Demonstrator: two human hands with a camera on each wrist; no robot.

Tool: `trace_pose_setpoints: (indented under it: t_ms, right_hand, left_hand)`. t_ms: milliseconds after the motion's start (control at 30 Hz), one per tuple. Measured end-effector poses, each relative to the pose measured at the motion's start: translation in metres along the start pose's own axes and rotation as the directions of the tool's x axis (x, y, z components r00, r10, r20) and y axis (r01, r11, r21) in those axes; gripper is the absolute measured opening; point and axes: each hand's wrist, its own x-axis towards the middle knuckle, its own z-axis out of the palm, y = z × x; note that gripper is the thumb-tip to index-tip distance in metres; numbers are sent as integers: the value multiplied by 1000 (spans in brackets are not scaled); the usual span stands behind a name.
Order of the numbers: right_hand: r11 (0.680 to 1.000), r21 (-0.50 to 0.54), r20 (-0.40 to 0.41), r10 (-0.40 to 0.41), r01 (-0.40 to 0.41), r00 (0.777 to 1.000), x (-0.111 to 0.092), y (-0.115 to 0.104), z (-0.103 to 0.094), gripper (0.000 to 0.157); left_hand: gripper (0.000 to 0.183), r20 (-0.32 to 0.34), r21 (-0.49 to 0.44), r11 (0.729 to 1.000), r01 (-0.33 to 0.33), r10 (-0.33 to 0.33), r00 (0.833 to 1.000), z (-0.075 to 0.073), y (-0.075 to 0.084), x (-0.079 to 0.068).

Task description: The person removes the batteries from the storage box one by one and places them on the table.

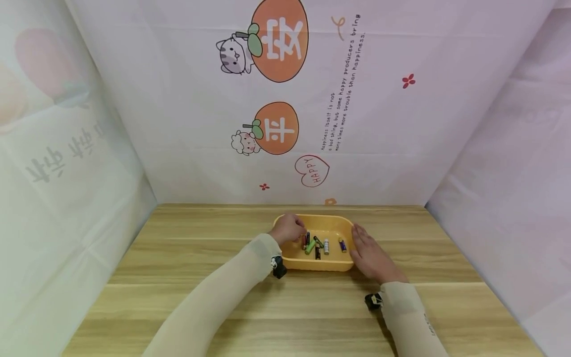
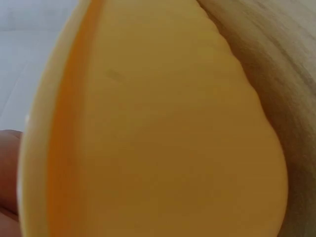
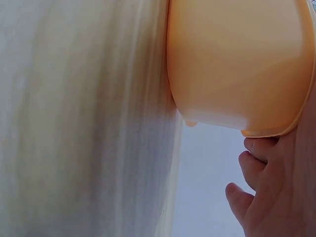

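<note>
A yellow plastic basin (image 1: pixel 314 265) sits on the table with several small batteries in it. My left hand (image 1: pixel 287 229) reaches over its left end, fingertips down inside, right by a red battery (image 1: pixel 304 242) and a dark battery (image 1: pixel 308 238); I cannot tell whether they pinch one. A green battery (image 1: pixel 310 247), a white battery (image 1: pixel 326 246) and a blue battery (image 1: pixel 342 245) lie to the right. My right hand (image 1: pixel 372 255) rests against the basin's right end, fingers extended along the rim. In the right wrist view, fingers (image 3: pixel 252 168) show beside the basin wall (image 3: pixel 237 64).
The wood-grain table (image 1: pixel 214 297) carries the basin near its back edge. A white printed cloth (image 1: pixel 379 114) hangs behind, with more cloth at both sides. A small black wrist camera (image 1: pixel 278 267) sits at the left cuff, close to the basin's front left corner.
</note>
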Motion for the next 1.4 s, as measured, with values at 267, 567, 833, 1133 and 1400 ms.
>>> trace_pose_setpoints:
  t_ms: [267, 567, 833, 1133, 1400]
  right_hand:
    - [1000, 10, 5, 10, -10, 1000, -1, -3, -2, 60]
    - [1000, 0, 1, 16, -16, 1000, -2, -2, 0, 59]
    - [1000, 5, -2, 4, -4, 1000, -2, -3, 2, 60]
    - [999, 14, 8, 33, -33, 999, -3, -4, -3, 61]
    - [999, 26, 34, 42, -43, 999, 0, -7, -1, 62]
  left_hand:
    - [14, 11, 137, 989, 56, -58, 998, 4, 4, -5]
    - [14, 35, 173, 984, 50, -57, 998, 8, -2, 3]
    - [40, -2, 291, 955, 53, -55, 998, 16, -10, 11]
    - [34, -19, 305, 951, 58, -55, 998, 24, -15, 15]
    - [29, -12, 350, 936, 43, -42, 999, 20, -16, 10]
